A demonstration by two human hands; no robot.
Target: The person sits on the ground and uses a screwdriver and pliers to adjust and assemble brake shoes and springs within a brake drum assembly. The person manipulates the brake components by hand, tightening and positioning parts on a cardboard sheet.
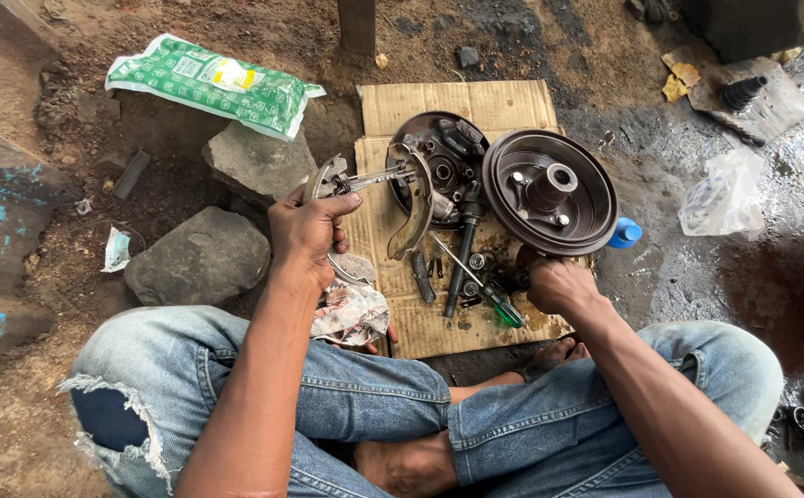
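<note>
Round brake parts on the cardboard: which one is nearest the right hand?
The brake drum, the ribbed bowl with a raised centre hub, just above the right hand. The backing plate lies farther left, partly behind the brake shoe that the left hand holds up.

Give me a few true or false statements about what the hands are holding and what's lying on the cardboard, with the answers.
1. The left hand holds up a pair of brake shoes. True.
2. The brake drum lies on the dirt beside the rocks. False: it rests on the cardboard.
3. A screwdriver with a green handle lies on the cardboard. True.
4. The right hand grips the green bag. False: the bag lies far off on the ground; the hand is at the drum's near edge.
</note>
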